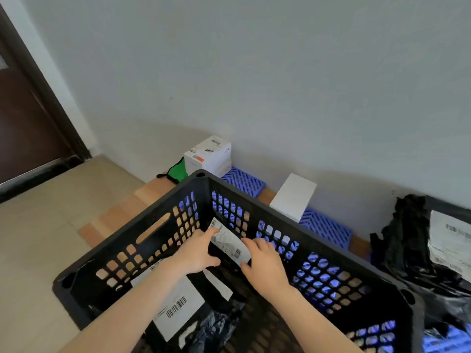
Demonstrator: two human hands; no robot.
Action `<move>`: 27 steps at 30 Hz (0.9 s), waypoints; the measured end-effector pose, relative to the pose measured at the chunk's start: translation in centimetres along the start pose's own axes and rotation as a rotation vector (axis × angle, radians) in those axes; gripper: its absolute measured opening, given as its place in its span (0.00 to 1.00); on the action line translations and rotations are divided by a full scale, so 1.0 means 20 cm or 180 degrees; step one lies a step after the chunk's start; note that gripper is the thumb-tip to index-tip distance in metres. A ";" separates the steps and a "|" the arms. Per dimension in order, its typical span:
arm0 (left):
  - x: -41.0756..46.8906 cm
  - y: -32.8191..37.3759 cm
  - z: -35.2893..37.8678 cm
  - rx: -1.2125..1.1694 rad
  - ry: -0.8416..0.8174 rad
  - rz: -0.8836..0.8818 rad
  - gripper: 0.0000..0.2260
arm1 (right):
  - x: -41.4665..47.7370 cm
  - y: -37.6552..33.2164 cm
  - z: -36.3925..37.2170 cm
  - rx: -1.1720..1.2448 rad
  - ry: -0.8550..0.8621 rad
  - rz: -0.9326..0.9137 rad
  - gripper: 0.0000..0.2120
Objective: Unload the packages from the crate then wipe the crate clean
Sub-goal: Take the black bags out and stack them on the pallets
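My left hand (196, 253) and right hand (265, 267) pinch the black package (229, 244) at the crate's (146, 221) 12 o'clock end; it looks light, soft and slippery, so I'd grip both ends.

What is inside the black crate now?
The left hand and right hand grip a labelled black package; a second labelled package and black bag lie nearer. Forearms hide some crate floor.

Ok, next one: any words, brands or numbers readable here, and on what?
Nothing readable; all print is too blurred.
Label on small black package, gripped by left hand and right hand: barcode, blurred text.
Label on flat package in crate: barcode, unreadable.
White box behind crate: stickers, unreadable.
Black bag at right: label blurred.
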State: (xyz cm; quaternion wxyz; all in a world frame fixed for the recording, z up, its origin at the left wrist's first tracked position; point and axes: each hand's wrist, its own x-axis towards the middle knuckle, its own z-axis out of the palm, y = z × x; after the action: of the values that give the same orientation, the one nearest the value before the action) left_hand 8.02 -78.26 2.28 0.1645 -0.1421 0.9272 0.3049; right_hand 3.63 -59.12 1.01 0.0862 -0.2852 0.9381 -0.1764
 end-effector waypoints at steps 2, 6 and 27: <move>0.07 -0.02 0.01 -0.0032 -0.0194 0.0041 0.39 | 0.06 0.00 0.05 -0.0187 -0.0111 0.0064 0.29; 0.16 -0.07 0.05 -0.0061 -0.0460 0.0060 0.40 | 0.12 -0.01 0.14 -0.0570 -0.0238 0.0126 0.31; 0.06 -0.07 0.00 -0.0330 -0.0425 0.0057 0.34 | 0.04 -0.07 0.10 0.0744 -0.0022 0.0179 0.26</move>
State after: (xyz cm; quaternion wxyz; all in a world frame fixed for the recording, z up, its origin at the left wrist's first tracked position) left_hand 7.50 -79.52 1.17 0.2156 -0.1215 0.8984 0.3628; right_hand 4.14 -61.26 -0.35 0.1270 -0.2474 0.9185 -0.2811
